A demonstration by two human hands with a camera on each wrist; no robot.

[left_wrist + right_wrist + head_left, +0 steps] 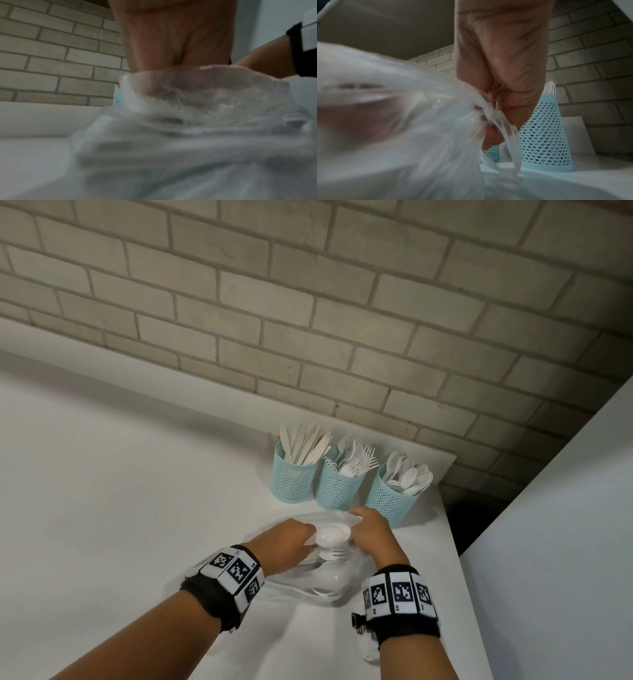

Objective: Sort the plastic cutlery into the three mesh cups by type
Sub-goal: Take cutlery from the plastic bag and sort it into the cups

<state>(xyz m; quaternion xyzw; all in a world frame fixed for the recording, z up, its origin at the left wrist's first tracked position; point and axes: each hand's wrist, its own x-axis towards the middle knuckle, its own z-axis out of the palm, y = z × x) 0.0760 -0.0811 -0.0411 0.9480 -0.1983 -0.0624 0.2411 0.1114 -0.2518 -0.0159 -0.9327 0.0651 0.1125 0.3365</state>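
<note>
Three light-blue mesh cups stand in a row by the brick wall: the knife cup (294, 481), the fork cup (337, 487) and the spoon cup (394, 501), each full of white cutlery. In front of them lies a clear plastic bag (308, 583) with a bundle of white spoons and forks (332, 539) at its mouth. My left hand (298, 541) curls round this bundle from the left, its fingers veiled by the bag film (205, 94). My right hand (368, 529) pinches the bunched bag edge (488, 115) just before the spoon cup (544, 128).
The white counter (120, 491) stretches wide to the left. Its right edge runs close beside my right wrist, with a dark gap and a white panel (565, 525) beyond. A brick wall (308, 320) backs the cups.
</note>
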